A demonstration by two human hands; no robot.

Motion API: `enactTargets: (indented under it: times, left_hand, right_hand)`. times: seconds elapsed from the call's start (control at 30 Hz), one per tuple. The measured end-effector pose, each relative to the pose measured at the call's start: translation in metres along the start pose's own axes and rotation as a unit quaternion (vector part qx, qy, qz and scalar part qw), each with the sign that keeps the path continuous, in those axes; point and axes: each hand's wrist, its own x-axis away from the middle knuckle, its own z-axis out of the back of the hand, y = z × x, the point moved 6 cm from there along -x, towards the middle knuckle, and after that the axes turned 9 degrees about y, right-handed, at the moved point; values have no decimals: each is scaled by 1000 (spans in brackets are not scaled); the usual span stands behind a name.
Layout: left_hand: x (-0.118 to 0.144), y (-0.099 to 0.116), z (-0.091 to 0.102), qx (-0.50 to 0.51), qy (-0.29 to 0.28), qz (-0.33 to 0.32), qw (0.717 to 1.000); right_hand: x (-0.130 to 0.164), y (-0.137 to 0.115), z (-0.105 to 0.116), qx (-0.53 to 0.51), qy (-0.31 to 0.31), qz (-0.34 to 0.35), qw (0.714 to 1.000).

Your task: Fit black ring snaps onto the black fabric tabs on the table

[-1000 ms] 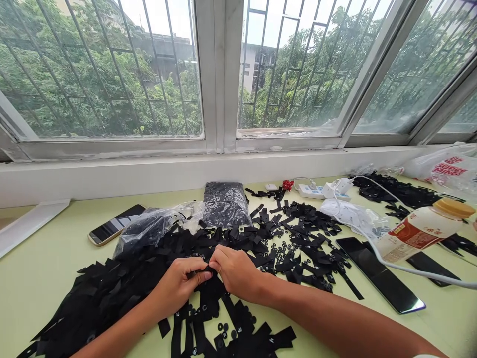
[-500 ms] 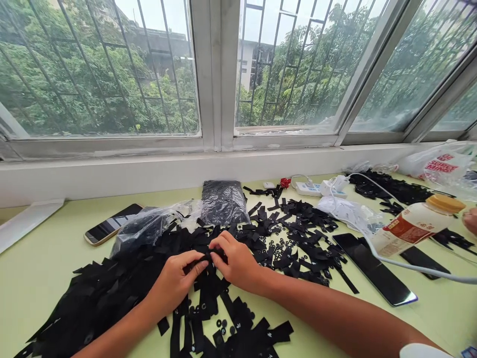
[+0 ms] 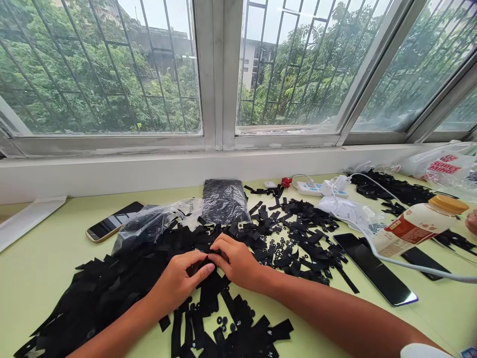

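Note:
My left hand (image 3: 183, 274) and my right hand (image 3: 235, 262) meet over the black pile, fingertips touching. Both are pinched on a black fabric strip (image 3: 215, 252), mostly covered by my fingers. To the left spreads a large heap of black fabric strips (image 3: 112, 293). More strips, some with a small white letter, lie in front of my hands (image 3: 242, 328), among small black rings (image 3: 222, 322). Past my right hand is a scatter of strips (image 3: 309, 233) with many small round black pieces (image 3: 278, 248).
A clear bag of black pieces (image 3: 225, 201) stands by the sill, with an open plastic bag (image 3: 145, 226) beside it. Phones (image 3: 114, 221) (image 3: 374, 268) lie either side. At right are a tilted bottle (image 3: 419, 226), a white cable (image 3: 410, 268), a power strip (image 3: 309, 188) and another person's hand (image 3: 471, 221).
My fingertips have drawn closer together, and the left thumb has shifted right toward the right hand. Less of the black strip shows between them.

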Motion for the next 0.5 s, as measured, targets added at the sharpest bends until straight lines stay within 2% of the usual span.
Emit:
enactTargets:
  times: [0.1,0.27,0.33,0.43,0.5]
  left_hand:
    - [1,4,2,30,11,6,999]
    - [0,-1,5,52,43,59,996]
    - [0,-3,7,62,60,75,993]
    - [1,-6,10,67,79,99,990]
    - [2,-5,12,66,84,99,989]
  right_hand:
    - [0,-1,2,1,-1,0,1000]
    - [1,1,3,21,-2,-18,1000]
    - [1,2,7,25,32,-32,999]
    - [1,0,19,33,118,-30,992]
    - [2,-7,17,47,101,10,994]
